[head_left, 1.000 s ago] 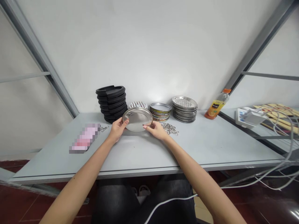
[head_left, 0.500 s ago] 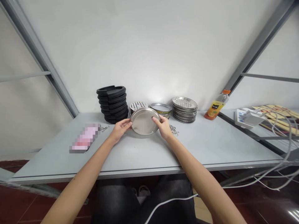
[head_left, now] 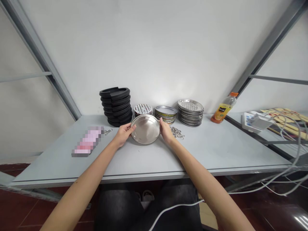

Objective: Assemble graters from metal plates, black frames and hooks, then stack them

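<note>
Both my hands hold a round, shallow stainless steel dish (head_left: 145,129) by opposite sides of its rim, just above the grey table (head_left: 216,154). My left hand (head_left: 124,134) grips the dish's left edge, and my right hand (head_left: 166,130) grips its right edge. Close behind the dish stand a stack of black rubber rings (head_left: 115,106), a small stack of perforated metal discs (head_left: 143,109), and a stack of metal lids with coloured edges (head_left: 166,114). A heap of metal key rings (head_left: 176,132) lies just beyond my right hand.
A stack of perforated steel plates (head_left: 190,112) stands further right, with an orange-capped juice bottle (head_left: 223,108) at the table's back right corner. A pixelated pink object (head_left: 88,141) and small metal clips (head_left: 108,132) lie left. Cables (head_left: 284,125) trail across a neighbouring table.
The steel dish has turned from a steep tilt to a flatter pose, showing more of its inner face. It has moved toward the table's middle, and my right hand has shifted to its right rim.
</note>
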The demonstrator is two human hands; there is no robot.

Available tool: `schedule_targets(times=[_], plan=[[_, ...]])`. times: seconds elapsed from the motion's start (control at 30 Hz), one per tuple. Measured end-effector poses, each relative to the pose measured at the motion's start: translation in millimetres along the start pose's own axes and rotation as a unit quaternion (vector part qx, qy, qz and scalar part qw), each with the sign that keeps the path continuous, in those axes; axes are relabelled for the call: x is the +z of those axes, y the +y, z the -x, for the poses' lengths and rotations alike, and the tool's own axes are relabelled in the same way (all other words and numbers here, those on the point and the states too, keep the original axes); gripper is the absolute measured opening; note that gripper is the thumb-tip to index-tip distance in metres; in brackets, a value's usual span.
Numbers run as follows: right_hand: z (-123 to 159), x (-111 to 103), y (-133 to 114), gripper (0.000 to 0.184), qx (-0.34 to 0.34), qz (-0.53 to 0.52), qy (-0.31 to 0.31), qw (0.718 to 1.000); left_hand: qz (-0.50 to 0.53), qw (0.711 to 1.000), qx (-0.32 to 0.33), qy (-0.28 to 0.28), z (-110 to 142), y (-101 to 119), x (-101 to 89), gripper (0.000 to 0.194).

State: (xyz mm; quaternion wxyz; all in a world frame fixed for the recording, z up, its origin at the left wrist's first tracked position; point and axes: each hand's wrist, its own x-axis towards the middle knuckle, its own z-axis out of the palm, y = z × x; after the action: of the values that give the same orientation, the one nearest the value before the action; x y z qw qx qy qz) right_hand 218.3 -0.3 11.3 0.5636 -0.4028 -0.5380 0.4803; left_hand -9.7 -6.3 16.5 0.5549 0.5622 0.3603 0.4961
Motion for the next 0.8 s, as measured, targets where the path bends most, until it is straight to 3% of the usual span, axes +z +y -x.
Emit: schedule_targets(times=[0.07, 0.13, 0.27, 0.43, 0.63, 0.8], plan=[[-1.5, -0.4, 3.0, 0.069, 0.062, -0.041, -0.028, 0.997, 0.015, 0.999, 0.003, 0.030, -1.3, 1.0, -0.4, 0.044], [-0.3, -0.1, 4.5, 0.063, 0.082, -0.044, -0.066, 0.993, 0.035, 0.998, 0.005, 0.057, -2.0, 3.5, 0.2, 0.045], [6.1, 3.2, 1.1, 0.045, 0.029, -0.018, -0.124, 0.992, 0.075, 0.995, 0.009, 0.067, -2.0, 8.8, 2.0, 0.048], [4.4, 1.6, -5.7, 0.029, -0.058, -0.047, -0.066, 0.995, 0.059, 0.996, 0.027, 0.055, -2.0, 7.6, -0.6, 0.042], [-3.6, -13.7, -2.8, 0.027, -0.076, -0.052, -0.010, 0.996, -0.040, 0.995, 0.085, -0.018, 0.4, 5.8, 0.2, 0.054], [6.5, -8.2, -9.3, 0.025, -0.165, 0.069, 0.001, 0.984, -0.112, 0.988, 0.100, -0.036, 4.0, 8.4, 3.7, 0.059]])
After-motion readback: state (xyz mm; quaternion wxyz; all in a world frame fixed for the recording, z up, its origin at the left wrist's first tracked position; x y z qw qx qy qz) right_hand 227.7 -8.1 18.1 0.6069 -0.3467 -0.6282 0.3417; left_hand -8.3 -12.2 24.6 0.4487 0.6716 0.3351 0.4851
